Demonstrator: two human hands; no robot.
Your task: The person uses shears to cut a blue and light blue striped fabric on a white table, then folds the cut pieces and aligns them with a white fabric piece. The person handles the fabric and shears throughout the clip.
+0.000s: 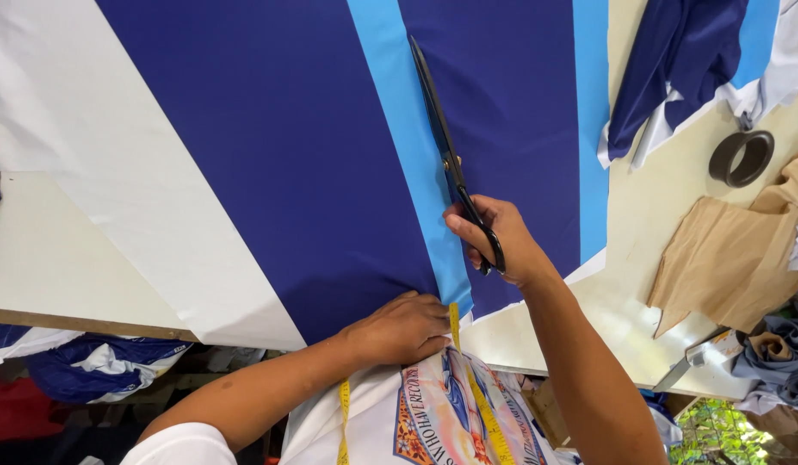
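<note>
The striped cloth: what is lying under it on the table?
Under the striped cloth only the pale table shows, at its edges. The scissors lie along the light blue stripe; what is beneath the cloth's middle is covered.

Head camera – looking steeply down, close over table (640, 215).

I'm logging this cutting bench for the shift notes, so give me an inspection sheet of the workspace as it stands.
Surface: pale cutting table, mostly covered by cloth.
Job's things: striped fabric in navy, light blue and white, spread flat; black scissors lying along the light blue stripe.
Clutter: tan paper pieces, dark tape roll, folded navy cloth, grey fabric scraps.
Hands: right hand grips the scissors' handles; left hand presses the fabric's near edge.
Cables: nothing seen; a yellow tape measure hangs at the person's chest.
Surroundings: cloth piles below the table, greenery lower right.
</note>
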